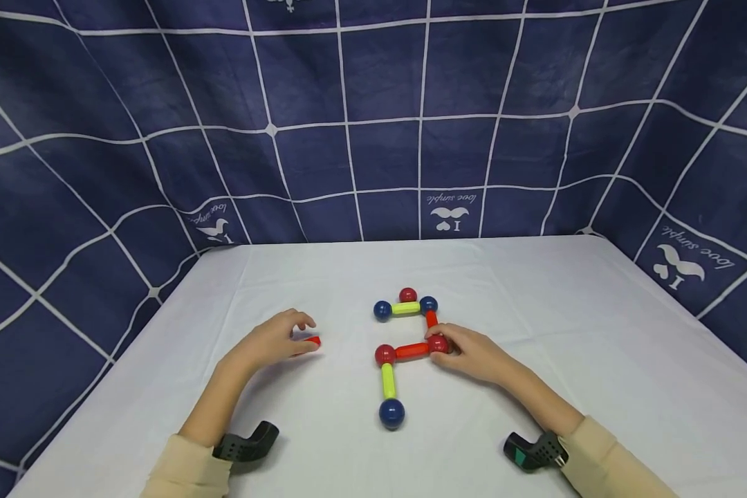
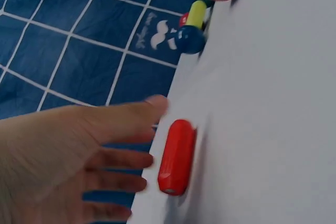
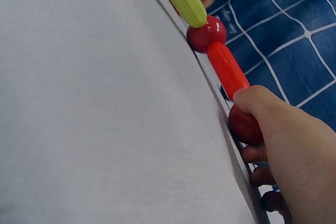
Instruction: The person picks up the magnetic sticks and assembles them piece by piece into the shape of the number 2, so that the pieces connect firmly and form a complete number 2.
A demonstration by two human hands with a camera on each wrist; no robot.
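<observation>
On the white table lies a linked figure of coloured sticks and balls. My right hand point(image 1: 475, 353) grips the red ball point(image 1: 438, 344) at its right corner, thumb on the near side, as the right wrist view also shows. From that ball a red stick point(image 1: 412, 351) runs left to another red ball point(image 1: 385, 355), then a yellow-green stick point(image 1: 389, 381) leads to a blue ball point(image 1: 391, 413). My left hand point(image 1: 274, 341) hovers beside a loose red stick point(image 2: 177, 157), its fingers loosely bent and apart from the stick in the left wrist view.
At the figure's far end, a yellow-green stick point(image 1: 405, 308) joins two blue balls point(image 1: 382, 310), with a red ball point(image 1: 407, 295) behind it. A dark blue gridded cloth point(image 1: 380, 159) hangs behind the table and along both sides.
</observation>
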